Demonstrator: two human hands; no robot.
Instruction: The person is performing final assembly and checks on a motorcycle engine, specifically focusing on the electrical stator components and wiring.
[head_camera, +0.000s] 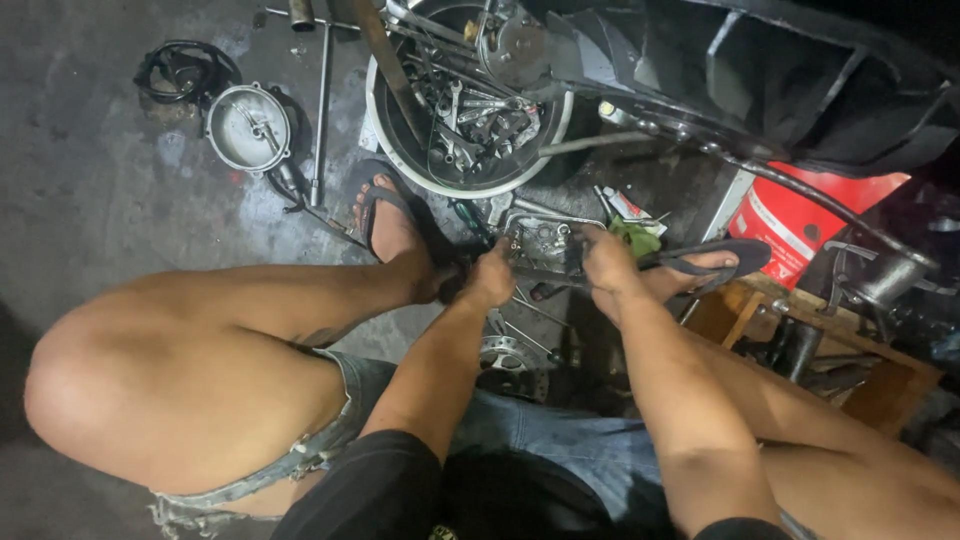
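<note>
I sit low with my knees spread, and both hands meet between my feet over a small grey metal engine part on the floor. My left hand is closed against the part's left side, gripping a dark tool handle. My right hand is closed on the part's right side. What lies under the fingers is hidden. A second metal piece rests on the floor just below my wrists.
A round basin full of wrenches stands ahead. A round metal cover and a dark ring lie at the far left. A red container, black vehicle bodywork and a wooden stool crowd the right.
</note>
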